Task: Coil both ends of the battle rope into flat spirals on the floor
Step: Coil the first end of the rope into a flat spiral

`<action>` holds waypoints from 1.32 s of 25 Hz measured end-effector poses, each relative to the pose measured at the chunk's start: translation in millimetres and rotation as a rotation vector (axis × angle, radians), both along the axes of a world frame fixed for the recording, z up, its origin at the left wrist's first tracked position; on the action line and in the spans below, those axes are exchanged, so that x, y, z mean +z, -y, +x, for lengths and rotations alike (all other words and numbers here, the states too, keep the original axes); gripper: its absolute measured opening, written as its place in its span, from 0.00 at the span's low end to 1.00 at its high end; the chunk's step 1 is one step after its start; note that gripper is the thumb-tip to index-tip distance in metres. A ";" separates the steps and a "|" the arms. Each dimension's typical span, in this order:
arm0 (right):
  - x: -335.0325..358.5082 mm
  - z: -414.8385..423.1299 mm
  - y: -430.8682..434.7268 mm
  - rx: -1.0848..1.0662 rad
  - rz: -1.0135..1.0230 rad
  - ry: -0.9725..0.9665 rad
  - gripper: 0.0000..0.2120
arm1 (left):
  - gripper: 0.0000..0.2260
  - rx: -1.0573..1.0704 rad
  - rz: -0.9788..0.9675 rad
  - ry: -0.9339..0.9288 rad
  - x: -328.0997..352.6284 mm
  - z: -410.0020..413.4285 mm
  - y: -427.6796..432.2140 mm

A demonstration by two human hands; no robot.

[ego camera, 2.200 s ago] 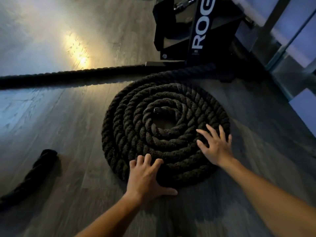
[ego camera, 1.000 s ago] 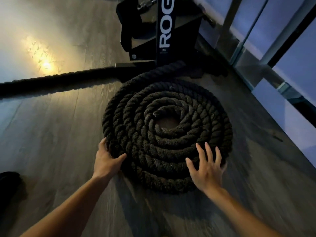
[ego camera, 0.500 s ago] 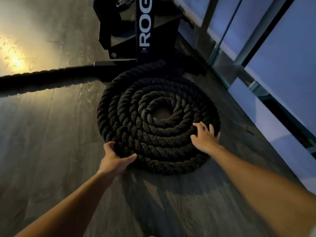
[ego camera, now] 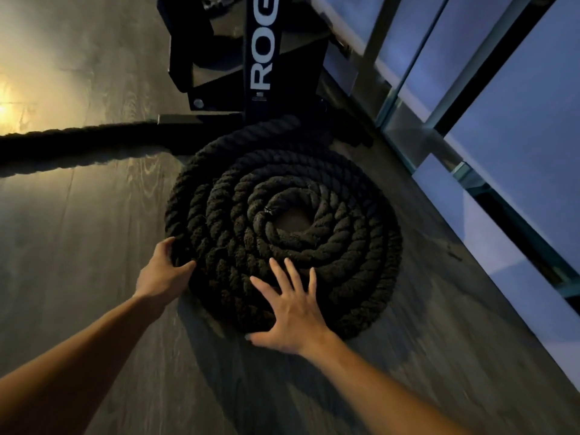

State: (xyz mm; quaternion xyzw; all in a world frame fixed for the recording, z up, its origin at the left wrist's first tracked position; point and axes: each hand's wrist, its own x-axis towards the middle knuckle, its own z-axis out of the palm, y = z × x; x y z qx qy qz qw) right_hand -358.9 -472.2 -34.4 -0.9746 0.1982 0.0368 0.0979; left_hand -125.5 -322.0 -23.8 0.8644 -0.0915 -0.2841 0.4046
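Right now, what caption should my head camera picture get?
Left hand grips and right hand lies flat on the black battle rope spiral on the wooden floor.

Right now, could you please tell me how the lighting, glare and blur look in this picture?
Head view, light: dim overall, a warm glare patch on the floor at the left edge, the rope coil near-black with its twist clearest on inner turns. Head view, sharpness: the floor at lower right is smeared by motion blur; the right hand and left hand look fairly sharp.
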 end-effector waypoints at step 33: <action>104.1 -42.4 148.8 -0.327 0.137 -0.778 0.48 | 0.33 -0.287 -0.015 -0.376 19.6 -111.8 120.1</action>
